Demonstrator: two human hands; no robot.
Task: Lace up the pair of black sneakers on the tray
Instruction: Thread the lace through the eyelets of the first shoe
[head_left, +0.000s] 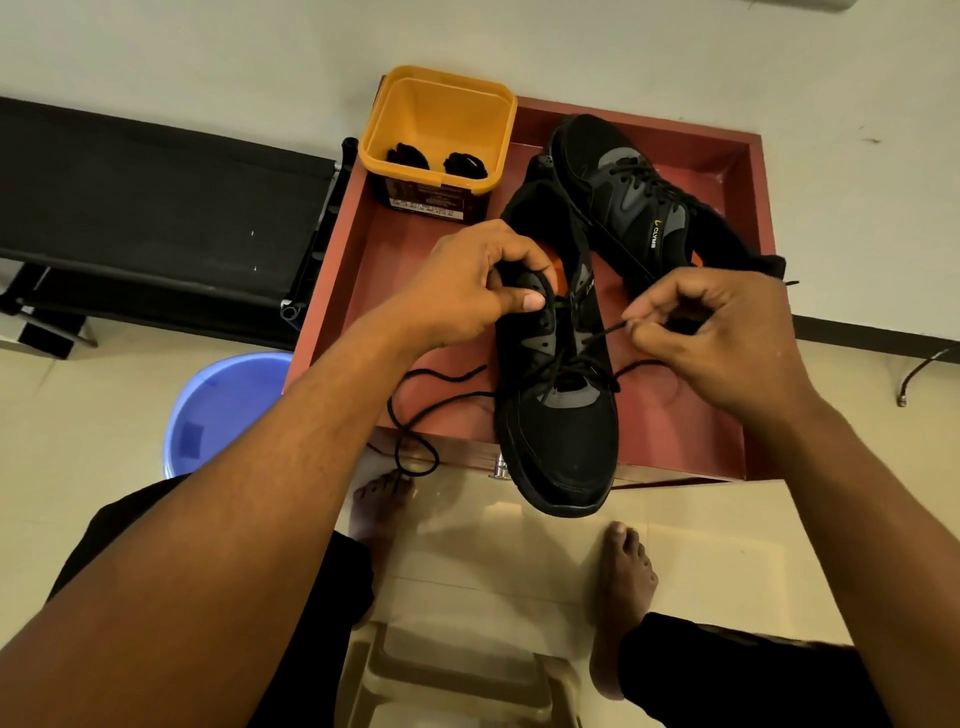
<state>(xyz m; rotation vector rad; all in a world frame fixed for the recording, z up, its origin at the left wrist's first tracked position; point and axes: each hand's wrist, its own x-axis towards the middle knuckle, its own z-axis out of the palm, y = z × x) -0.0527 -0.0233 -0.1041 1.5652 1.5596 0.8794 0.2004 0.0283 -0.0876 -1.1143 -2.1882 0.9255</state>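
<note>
In the head view, the near sneaker (561, 426) lay on the red tray (363, 249), its toe over the front edge, just beside the far sneaker (639, 208), which looked already laced. The left hand (467, 291) had its grip clenched on the near sneaker's upper eyelet flap. The right hand (727, 338) pinched the lace (605, 332) near its tip. In my judgement, a hard pull could draw the loose end out of its eyelet, or drag the shoe off the edge.

We are hiding part of the near sneaker's (561, 431) collar under our left hand (467, 280) and failing to read the yellow tub's (436, 111) tiny label (423, 201), upper centre.
</note>
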